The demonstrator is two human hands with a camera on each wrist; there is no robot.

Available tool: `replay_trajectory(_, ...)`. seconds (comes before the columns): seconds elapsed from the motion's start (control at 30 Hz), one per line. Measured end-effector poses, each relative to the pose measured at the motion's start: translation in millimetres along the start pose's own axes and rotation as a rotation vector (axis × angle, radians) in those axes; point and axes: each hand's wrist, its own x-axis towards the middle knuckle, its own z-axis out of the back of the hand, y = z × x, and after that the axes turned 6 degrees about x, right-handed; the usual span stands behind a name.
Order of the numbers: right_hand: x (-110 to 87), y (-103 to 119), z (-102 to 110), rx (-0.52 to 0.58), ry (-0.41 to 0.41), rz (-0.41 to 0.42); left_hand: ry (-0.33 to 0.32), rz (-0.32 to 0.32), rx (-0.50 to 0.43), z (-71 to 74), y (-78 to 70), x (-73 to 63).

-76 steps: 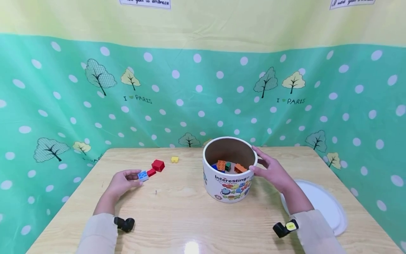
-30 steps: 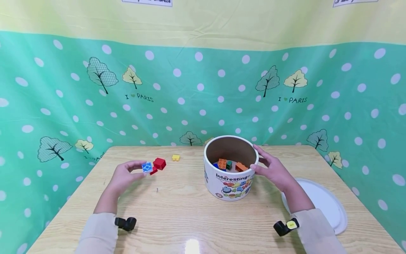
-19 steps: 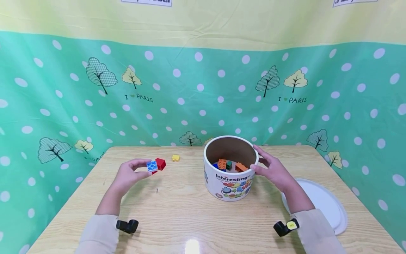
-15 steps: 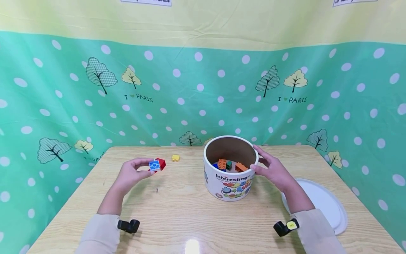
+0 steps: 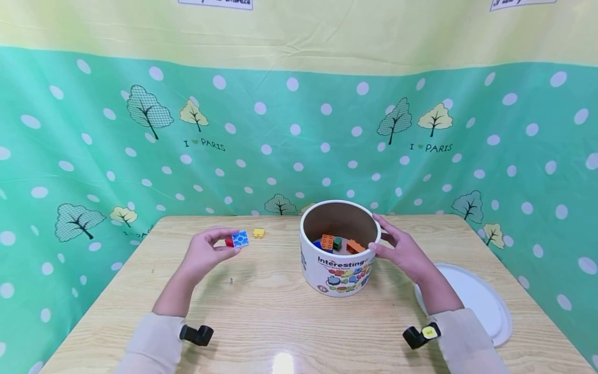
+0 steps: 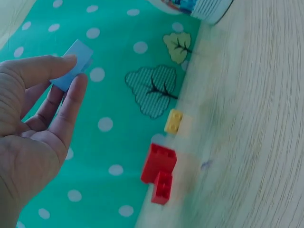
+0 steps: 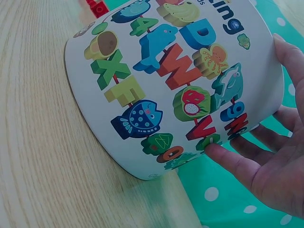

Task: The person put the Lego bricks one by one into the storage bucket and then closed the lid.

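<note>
My left hand [image 5: 205,253] pinches a light blue building block [image 5: 240,239] between thumb and fingers, raised above the table. In the left wrist view the blue block [image 6: 78,59] is seen edge-on, apart from two red blocks [image 6: 159,164] that lie below on the wood. The head view shows only a bit of red [image 5: 229,242] behind my fingers. My right hand [image 5: 402,253] grips the right side of a white printed bucket [image 5: 336,278], thumb near the rim. Orange blocks [image 5: 327,242], a green one and some blue lie inside it.
A small yellow block [image 5: 258,233] lies near the table's back edge. The white round lid [image 5: 472,301] rests flat beneath my right forearm. Behind the wooden table [image 5: 289,322] hangs a green dotted cloth [image 5: 289,140]. A tiny dark speck [image 5: 231,280] marks the wood.
My left hand has lifted the blue block off the table and carried it rightward, past the red blocks. The right hand and the bucket stay in place.
</note>
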Motion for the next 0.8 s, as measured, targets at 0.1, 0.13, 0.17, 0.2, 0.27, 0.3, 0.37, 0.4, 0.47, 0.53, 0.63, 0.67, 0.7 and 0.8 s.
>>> replay_trajectory(0.1,-0.4,0,0,-0.003,0.0,-0.001,0.002,-0.009,-0.014,-5.2,-6.6,0.4)
replay_trajectory(0.13,-0.5,0,1,-0.003,0.0,0.0,0.007,-0.017,-0.029,-7.1,-8.9,0.9)
replay_trajectory(0.17,-0.6,0,1,-0.005,-0.001,0.0,0.013,-0.02,-0.048,-9.0,-11.3,1.6)
replay_trajectory(0.2,-0.7,0,1,-0.006,0.0,0.0,0.018,-0.024,-0.057,-10.9,-13.5,2.2)
replay_trajectory(0.27,-0.9,1,2,-0.007,0.001,0.002,0.026,-0.031,-0.066,-14.9,-18.0,3.7)
replay_trajectory(0.3,-0.9,1,2,-0.008,0.002,0.003,0.027,-0.033,-0.064,-17.0,-20.3,4.3)
replay_trajectory(0.37,-0.9,1,3,-0.011,0.003,0.004,0.028,-0.037,-0.06,-21.3,-24.8,5.3)
replay_trajectory(0.4,-0.9,1,3,-0.011,0.003,0.006,0.028,-0.041,-0.054,-23.4,-26.9,5.8)
replay_trajectory(0.47,-0.5,0,4,-0.017,0.002,0.008,0.036,-0.05,-0.061,-28.2,-31.3,6.7)
replay_trajectory(0.53,0.1,-2,4,-0.017,-0.001,0.008,0.055,-0.062,-0.071,-32.9,-35.4,7.6)
replay_trajectory(0.63,1.4,-4,3,-0.017,-0.001,0.006,0.079,-0.082,-0.091,-39.3,-42.4,8.4)
replay_trajectory(0.67,1.9,-4,3,-0.014,-0.001,0.005,0.085,-0.091,-0.096,-41.2,-45.0,8.7)
replay_trajectory(0.7,2.2,-5,2,-0.013,0.0,0.004,0.088,-0.106,-0.099,-42.9,-47.7,9.0)
replay_trajectory(0.8,2.8,-5,1,-0.014,0.003,0.006,0.096,-0.158,-0.108,-48.6,-56.4,11.2)
